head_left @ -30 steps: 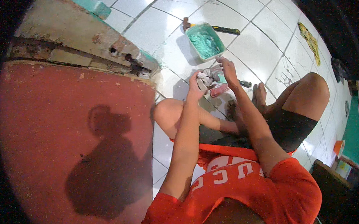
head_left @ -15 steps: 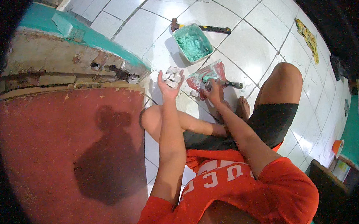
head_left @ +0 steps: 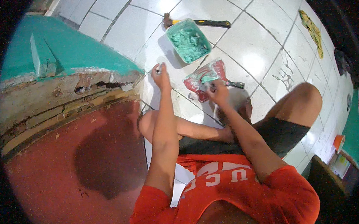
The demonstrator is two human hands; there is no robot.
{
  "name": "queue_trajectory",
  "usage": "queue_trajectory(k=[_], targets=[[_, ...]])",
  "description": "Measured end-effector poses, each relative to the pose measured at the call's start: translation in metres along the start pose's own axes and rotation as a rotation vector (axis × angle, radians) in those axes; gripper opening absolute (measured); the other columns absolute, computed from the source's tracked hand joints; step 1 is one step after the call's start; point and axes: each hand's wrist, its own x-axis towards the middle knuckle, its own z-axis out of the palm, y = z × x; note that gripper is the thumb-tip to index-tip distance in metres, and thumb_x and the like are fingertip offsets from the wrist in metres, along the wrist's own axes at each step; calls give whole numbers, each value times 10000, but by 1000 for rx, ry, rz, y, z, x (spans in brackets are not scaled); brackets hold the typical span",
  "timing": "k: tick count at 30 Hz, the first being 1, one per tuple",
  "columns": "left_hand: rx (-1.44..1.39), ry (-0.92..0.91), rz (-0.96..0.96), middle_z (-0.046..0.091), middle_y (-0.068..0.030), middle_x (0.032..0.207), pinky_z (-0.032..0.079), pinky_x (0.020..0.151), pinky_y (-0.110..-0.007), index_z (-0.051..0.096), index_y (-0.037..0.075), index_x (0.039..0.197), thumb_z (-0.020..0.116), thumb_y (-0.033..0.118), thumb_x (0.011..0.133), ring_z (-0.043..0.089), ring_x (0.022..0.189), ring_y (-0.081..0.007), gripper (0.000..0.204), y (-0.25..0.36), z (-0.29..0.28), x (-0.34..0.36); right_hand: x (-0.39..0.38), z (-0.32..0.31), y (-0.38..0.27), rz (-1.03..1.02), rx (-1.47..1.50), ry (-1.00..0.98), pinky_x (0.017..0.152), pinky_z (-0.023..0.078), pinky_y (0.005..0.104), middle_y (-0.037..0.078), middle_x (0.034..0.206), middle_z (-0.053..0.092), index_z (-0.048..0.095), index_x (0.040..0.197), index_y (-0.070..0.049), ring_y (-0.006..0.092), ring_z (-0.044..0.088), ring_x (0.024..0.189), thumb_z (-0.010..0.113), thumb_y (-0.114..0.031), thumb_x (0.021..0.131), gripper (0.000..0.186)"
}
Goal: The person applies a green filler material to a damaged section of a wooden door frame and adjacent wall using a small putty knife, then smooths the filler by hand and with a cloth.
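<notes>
My left hand (head_left: 159,76) is closed on a crumpled white lump, and only a little of it (head_left: 159,67) shows between the fingers. My right hand (head_left: 218,91) is closed over a dark-handled putty knife (head_left: 236,84); its handle sticks out to the right and the fingers hide much of the rest. Under that hand lies a flat red sheet (head_left: 192,82), smeared with whitish and green paste. Beyond it, a pale plastic tub (head_left: 178,56) holds green paste (head_left: 189,41). A hammer (head_left: 214,23) with a black and yellow handle lies behind the tub.
On my left, a broken, rough ledge (head_left: 32,99) separates the red floor (head_left: 39,176) from a green surface bearing a small block (head_left: 43,61). A yellow patterned cloth (head_left: 312,34) lies on the white tiles (head_left: 260,42) at far right. My folded legs sit close by.
My left hand has turned and its fingers have curled over the white lump that lay in the open palm. The right hand stays at the red sheet. The whole view has shifted slightly.
</notes>
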Motion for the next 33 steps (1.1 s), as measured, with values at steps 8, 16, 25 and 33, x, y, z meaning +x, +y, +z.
queue_trajectory(k=[8,16,25,33], targets=[[700,-15,475,386,-192,1261,353,937,-440,517,67,1127,694,271,711,372,1163,-370,496,14,32,-1,93,-34,71,340,51,156,652,484,340,139,811,650,608,930,-7,234,627,713,670,-345,746,390],[484,-99,485,217,-284,1369,274,999,-475,292,72,1351,522,229,848,262,1250,-440,576,17,22,6,51,-47,48,-115,-530,-311,686,462,404,118,892,611,558,969,-76,297,585,816,761,-404,583,546],[220,-38,281,247,-234,1374,186,1060,-413,254,2,1338,505,87,804,220,1295,-361,596,11,-18,-23,43,-43,61,-30,-370,-342,700,459,431,141,868,563,548,880,-67,342,548,836,733,-192,619,344],[108,206,-268,473,-155,1154,355,918,-386,381,105,1253,544,149,764,461,1062,-300,517,11,-51,-24,35,-58,32,-135,-228,-318,685,459,398,110,861,563,532,946,-104,302,568,807,713,-166,636,364]])
